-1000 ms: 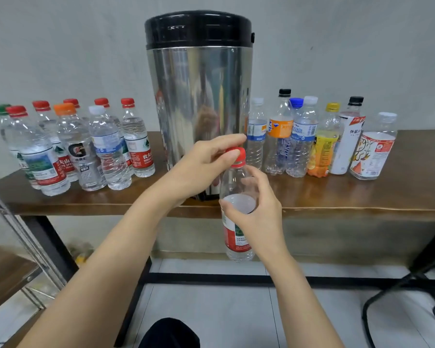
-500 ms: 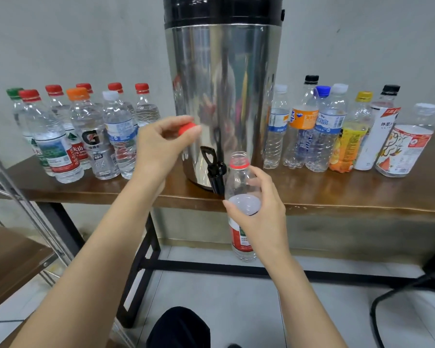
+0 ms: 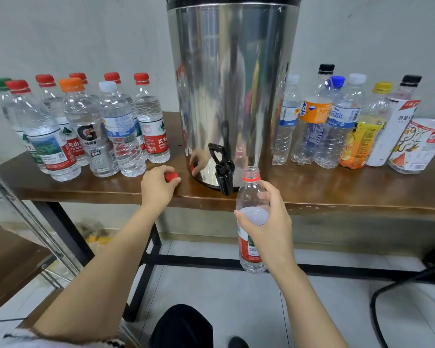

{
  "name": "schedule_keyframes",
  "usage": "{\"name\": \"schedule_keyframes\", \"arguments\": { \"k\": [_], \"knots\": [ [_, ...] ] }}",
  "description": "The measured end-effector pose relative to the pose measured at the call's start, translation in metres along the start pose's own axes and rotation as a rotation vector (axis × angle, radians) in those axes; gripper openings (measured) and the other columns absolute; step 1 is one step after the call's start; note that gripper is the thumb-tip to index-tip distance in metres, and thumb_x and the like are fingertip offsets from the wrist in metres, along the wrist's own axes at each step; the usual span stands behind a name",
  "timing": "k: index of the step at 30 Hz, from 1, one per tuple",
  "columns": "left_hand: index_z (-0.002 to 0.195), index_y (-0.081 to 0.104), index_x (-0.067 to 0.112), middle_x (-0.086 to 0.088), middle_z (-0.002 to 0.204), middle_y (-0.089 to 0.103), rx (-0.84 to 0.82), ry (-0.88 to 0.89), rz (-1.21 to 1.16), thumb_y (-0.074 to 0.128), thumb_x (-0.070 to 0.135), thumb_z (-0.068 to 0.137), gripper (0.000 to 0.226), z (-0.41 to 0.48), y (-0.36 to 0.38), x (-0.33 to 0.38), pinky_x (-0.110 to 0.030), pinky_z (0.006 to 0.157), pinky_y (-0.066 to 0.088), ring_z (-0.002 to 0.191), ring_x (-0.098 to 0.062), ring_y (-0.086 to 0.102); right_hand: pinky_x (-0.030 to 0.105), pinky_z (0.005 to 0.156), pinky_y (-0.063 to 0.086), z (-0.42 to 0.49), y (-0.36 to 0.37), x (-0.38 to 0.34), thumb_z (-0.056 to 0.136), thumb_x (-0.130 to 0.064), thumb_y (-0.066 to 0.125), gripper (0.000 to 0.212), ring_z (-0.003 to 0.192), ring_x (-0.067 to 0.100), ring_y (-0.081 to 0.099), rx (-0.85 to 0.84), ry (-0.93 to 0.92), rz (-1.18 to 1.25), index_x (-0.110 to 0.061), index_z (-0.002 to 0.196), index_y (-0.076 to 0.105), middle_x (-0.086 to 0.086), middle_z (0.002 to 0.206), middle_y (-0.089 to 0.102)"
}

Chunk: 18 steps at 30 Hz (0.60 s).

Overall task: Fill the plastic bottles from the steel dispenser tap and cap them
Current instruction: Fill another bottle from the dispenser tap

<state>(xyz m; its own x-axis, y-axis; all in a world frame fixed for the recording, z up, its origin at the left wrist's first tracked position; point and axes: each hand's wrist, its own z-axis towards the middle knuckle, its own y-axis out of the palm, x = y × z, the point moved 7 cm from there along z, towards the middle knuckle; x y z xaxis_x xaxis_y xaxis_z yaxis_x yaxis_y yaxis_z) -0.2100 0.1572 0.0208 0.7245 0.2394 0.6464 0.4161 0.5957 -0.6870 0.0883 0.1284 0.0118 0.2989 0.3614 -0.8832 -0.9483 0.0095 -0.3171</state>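
1. Bottle of clear plastic, with a red label and a red ring at its neck, is upright in the air just in front of the near edge of the table; its mouth is uncapped and sits just right of the tap, not under the spout.
2. Dispenser is a tall steel drum with a black rim at the top; it stands mid-table, close to the far wall; the black tap juts from its foot toward the near side.
3. Right hand grips the bottle round its middle, thumb on the left side and fingers curled round the right; the label shows below the hand.
4. Left hand rests at the near edge of the table, just left of the dispenser's foot; thumb and fingertips pinch a red cap; I cannot tell whether the cap touches the wood; the steel mirrors both hand and cap.
5. Capped bottles holding water stand in a cluster on the left of the table; most caps are red, with one orange, one white and one green.
6. More bottles, capped in black, blue, white and yellow and mostly looking empty, stand in a row on the right.
7. Metal rack leans in at the near left; pale floor tiles lie below.
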Motion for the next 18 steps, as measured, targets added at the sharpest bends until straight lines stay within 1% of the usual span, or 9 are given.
{"name": "schedule_keyframes", "arguments": {
  "k": [3,5,6,8,10,12,13,15,18],
  "knots": [
    [0.12,0.068,0.014,-0.008,0.123,0.068,0.027,0.002,0.05,0.075,0.025,0.087,0.036,0.002,-0.002,0.001,-0.047,0.103,0.042,0.116,-0.031,0.056,0.042,0.099,0.051,0.0,0.002,0.005,0.078,-0.031,0.081,0.075,0.12,0.011,0.052,-0.017,0.026,-0.003,-0.038,0.14,0.04,-0.013,0.133,0.053],
    [0.124,0.066,0.012,-0.009,0.126,0.065,0.083,0.033,0.0,0.073,0.023,0.089,0.037,-0.001,-0.013,0.01,-0.043,0.104,0.041,0.119,-0.03,0.055,0.042,0.098,0.05,-0.001,0.004,0.009,0.078,-0.031,0.081,0.075,0.119,0.01,0.052,-0.019,0.04,0.003,-0.04,0.139,0.04,-0.014,0.132,0.052],
    [0.124,0.066,0.011,-0.008,0.125,0.065,0.139,0.072,-0.073,0.071,0.022,0.091,0.035,-0.005,-0.022,0.018,-0.041,0.103,0.042,0.117,-0.028,0.056,0.041,0.098,0.05,-0.002,0.005,0.011,0.078,-0.031,0.081,0.074,0.118,0.01,0.052,-0.019,0.047,0.004,-0.041,0.139,0.04,-0.015,0.131,0.052],
    [0.12,0.067,0.01,-0.003,0.117,0.066,0.271,0.197,-0.239,0.066,0.02,0.094,0.028,-0.019,-0.044,0.044,-0.038,0.097,0.047,0.105,-0.018,0.06,0.039,0.097,0.05,-0.005,0.008,0.016,0.078,-0.031,0.081,0.074,0.118,0.008,0.052,-0.024,0.06,-0.002,-0.042,0.138,0.04,-0.017,0.13,0.052],
    [0.115,0.069,0.01,0.003,0.106,0.065,0.337,0.328,-0.363,0.064,0.018,0.095,0.022,-0.038,-0.065,0.075,-0.029,0.089,0.05,0.091,-0.002,0.059,0.036,0.097,0.049,-0.008,0.012,0.02,0.079,-0.03,0.081,0.074,0.118,0.005,0.05,-0.029,0.068,-0.009,-0.042,0.139,0.04,-0.017,0.13,0.051],
    [0.118,0.068,0.01,0.003,0.104,0.065,0.288,0.486,-0.387,0.062,0.017,0.095,0.024,-0.058,-0.076,0.109,-0.014,0.085,0.045,0.09,0.007,0.057,0.032,0.098,0.046,-0.011,0.015,0.023,0.08,-0.03,0.081,0.074,0.12,0.005,0.048,-0.03,0.077,-0.013,-0.04,0.14,0.04,-0.015,0.132,0.051],
    [0.121,0.067,0.01,0.002,0.107,0.066,0.236,0.577,-0.361,0.062,0.017,0.096,0.027,-0.068,-0.077,0.125,-0.011,0.087,0.042,0.093,0.006,0.057,0.03,0.098,0.044,-0.013,0.017,0.025,0.08,-0.03,0.081,0.074,0.123,0.006,0.047,-0.032,0.084,-0.016,-0.039,0.14,0.04,-0.014,0.134,0.05],
    [0.126,0.065,0.009,0.0,0.116,0.066,0.132,0.727,-0.273,0.062,0.018,0.096,0.031,-0.08,-0.072,0.145,-0.013,0.093,0.041,0.1,-0.001,0.056,0.028,0.096,0.041,-0.018,0.022,0.029,0.081,-0.03,0.081,0.074,0.126,0.007,0.045,-0.043,0.101,-0.025,-0.038,0.141,0.039,-0.014,0.139,0.048],
    [0.127,0.065,0.008,-0.003,0.119,0.066,0.068,0.8,-0.185,0.06,0.015,0.096,0.032,-0.081,-0.062,0.149,-0.028,0.097,0.047,0.099,-0.004,0.053,0.025,0.09,0.039,-0.023,0.031,0.034,0.081,-0.029,0.081,0.073,0.124,0.008,0.046,-0.081,0.107,-0.048,-0.037,0.14,0.039,-0.015,0.139,0.049]
  ]
}}
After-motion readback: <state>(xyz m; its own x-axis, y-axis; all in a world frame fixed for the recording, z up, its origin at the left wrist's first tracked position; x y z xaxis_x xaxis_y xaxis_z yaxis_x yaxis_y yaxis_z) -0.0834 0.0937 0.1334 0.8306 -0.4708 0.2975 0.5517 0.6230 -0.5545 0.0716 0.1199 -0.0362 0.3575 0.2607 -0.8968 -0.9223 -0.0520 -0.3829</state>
